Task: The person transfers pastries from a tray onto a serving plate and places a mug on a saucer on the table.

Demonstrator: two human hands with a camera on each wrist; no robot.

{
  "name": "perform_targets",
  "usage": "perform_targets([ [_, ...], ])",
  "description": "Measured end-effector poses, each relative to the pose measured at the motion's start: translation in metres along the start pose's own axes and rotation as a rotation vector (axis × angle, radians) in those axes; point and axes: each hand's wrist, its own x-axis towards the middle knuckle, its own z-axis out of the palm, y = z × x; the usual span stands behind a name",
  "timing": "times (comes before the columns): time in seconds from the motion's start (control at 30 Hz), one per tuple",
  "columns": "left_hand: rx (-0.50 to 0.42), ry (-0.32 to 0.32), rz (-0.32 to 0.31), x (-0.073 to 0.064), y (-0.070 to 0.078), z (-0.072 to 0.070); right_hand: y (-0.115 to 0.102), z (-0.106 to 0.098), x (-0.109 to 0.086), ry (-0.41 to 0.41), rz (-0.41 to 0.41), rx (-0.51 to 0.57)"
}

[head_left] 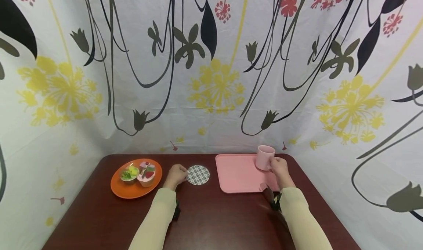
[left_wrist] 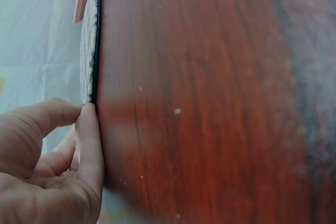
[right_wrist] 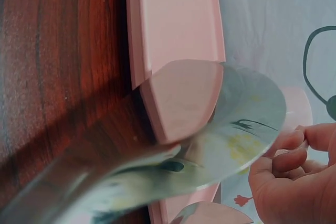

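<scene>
A round white coaster with a dark grid pattern [head_left: 198, 175] lies on the dark wooden table, left of the pink tray [head_left: 236, 174]. The thumb and forefinger of my left hand [head_left: 177, 174] pinch its left edge. Seen edge-on in the left wrist view, the coaster [left_wrist: 90, 51] has a dark underside close along the tabletop. At the tray's back right corner stands a pink mug [head_left: 264, 157], upright. My right hand [head_left: 280, 168] grips it at its right side, where the handle is. The right wrist view shows only part of the mug [right_wrist: 298, 106], behind a shiny curved sheet.
An orange plate [head_left: 127, 193] at the left carries two cupcake-like items [head_left: 146, 176]. That shiny, mirror-like curved sheet [right_wrist: 252, 124] sits by my right wrist and covers part of the tray. A flower-printed cloth [head_left: 211, 132] hangs along the table's back edge.
</scene>
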Motion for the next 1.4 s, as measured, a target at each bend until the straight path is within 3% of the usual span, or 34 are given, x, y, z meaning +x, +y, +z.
perform_targets([
  [0.73,-0.019,-0.011,0.007,-0.001,-0.001,0.0,-0.006,0.006,-0.01,0.012,-0.084,0.018],
  [1.2,-0.022,-0.007,-0.01,-0.001,0.001,0.001,-0.021,0.012,-0.023,-0.042,-0.121,0.05],
  [1.4,0.002,0.007,0.014,-0.004,0.0,0.001,-0.025,0.014,-0.027,-0.068,-0.122,0.053],
])
